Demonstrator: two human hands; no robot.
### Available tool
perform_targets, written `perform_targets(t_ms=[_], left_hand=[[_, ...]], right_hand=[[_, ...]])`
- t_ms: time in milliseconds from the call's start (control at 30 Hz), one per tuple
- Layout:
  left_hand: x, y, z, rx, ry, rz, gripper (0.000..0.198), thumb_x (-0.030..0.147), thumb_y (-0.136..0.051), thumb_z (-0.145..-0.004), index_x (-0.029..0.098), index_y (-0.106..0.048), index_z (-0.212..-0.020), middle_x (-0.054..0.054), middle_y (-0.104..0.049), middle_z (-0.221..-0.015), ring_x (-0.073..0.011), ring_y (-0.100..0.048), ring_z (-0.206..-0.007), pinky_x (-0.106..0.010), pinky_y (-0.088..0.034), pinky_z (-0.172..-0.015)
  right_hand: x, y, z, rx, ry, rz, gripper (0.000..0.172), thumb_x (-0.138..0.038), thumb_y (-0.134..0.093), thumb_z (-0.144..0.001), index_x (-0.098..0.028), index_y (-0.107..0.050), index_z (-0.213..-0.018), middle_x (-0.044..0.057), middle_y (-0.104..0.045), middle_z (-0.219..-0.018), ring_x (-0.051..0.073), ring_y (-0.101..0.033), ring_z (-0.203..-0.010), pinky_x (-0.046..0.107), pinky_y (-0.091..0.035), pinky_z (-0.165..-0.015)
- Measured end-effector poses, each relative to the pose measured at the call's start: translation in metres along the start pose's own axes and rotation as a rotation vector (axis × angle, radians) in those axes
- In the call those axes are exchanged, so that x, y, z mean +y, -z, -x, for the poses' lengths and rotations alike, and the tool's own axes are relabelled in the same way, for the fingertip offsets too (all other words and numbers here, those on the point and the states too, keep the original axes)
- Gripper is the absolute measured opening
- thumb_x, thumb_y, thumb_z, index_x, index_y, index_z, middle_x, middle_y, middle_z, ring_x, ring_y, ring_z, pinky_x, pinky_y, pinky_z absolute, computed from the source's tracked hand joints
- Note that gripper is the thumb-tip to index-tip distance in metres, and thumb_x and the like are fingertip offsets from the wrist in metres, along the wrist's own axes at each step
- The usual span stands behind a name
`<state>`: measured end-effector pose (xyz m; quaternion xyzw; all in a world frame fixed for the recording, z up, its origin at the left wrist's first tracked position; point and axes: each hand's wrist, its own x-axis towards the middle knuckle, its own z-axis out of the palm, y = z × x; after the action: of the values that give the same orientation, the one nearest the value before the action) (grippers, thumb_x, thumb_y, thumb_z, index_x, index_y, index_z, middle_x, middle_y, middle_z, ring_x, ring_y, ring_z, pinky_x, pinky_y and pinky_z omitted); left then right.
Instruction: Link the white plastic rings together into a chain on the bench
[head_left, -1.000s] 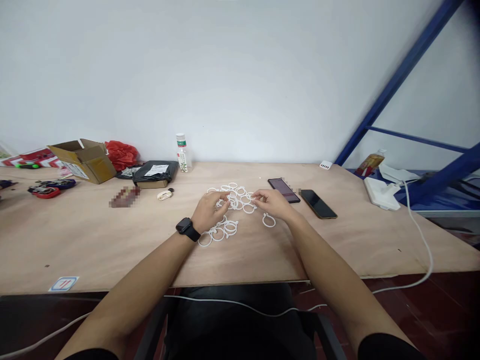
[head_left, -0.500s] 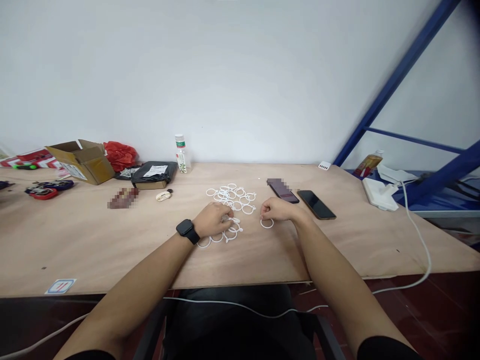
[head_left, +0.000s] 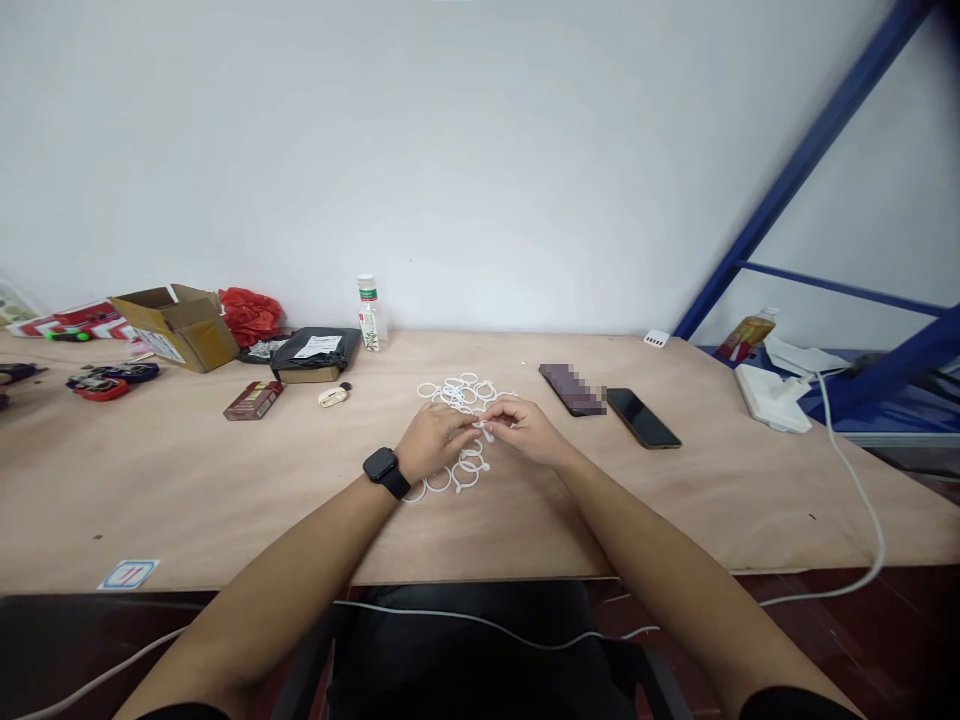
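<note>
My left hand [head_left: 435, 442], with a black watch on its wrist, is closed above the table, its thumb and fingertips pinched together. Touching them from the right are the closed fingers of my right hand [head_left: 523, 432]. A white plastic ring [head_left: 487, 433] with a small tab is pinched between the fingertips of both hands, mostly covered by them. Just beyond the hands lies a loose pile of similar white rings [head_left: 452, 393], partly hidden by the fingers. Several more white rings [head_left: 466, 476] lie nearer to me, below the left hand and watch.
Two phones [head_left: 643, 418] lie to the right. Further left are an earbud case [head_left: 334, 396], a dark red box [head_left: 253, 401], a black parcel [head_left: 315, 350], an open carton [head_left: 180, 330] and a bottle [head_left: 370, 315]. A white cable [head_left: 862, 490] hangs over the right edge.
My right hand has moved left to meet my left hand, and the ring it held apart is gone from its former spot. The view has shifted slightly.
</note>
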<state>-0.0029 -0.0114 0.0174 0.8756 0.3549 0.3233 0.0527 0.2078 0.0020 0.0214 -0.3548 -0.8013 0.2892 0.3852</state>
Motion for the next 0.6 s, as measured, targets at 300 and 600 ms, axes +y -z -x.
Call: perform_targets(t_ms=[300, 600], left_hand=[[0.004, 0.004, 0.0, 0.097, 0.004, -0.068, 0.034, 0.041, -0.046, -0.097, 0.021, -0.07, -0.085, -0.003, -0.071, -0.075, -0.0165, -0.062, -0.074, -0.033, -0.041, -0.078], [0.002, 0.002, 0.002, 0.148, -0.068, -0.077, 0.031, 0.038, -0.046, -0.096, 0.018, -0.066, -0.083, -0.004, -0.067, -0.075, -0.0173, -0.058, -0.075, -0.033, -0.04, -0.075]], right_hand=[[-0.01, -0.013, 0.003, 0.081, 0.136, 0.036, 0.017, -0.027, -0.055, -0.091, -0.022, -0.071, -0.096, 0.006, -0.071, -0.093, 0.018, -0.065, -0.087, 0.032, -0.05, -0.079], [-0.015, -0.014, 0.004, 0.086, 0.202, 0.084, 0.019, -0.021, -0.053, -0.09, -0.02, -0.07, -0.098, 0.006, -0.073, -0.092, 0.017, -0.066, -0.083, 0.031, -0.051, -0.077]])
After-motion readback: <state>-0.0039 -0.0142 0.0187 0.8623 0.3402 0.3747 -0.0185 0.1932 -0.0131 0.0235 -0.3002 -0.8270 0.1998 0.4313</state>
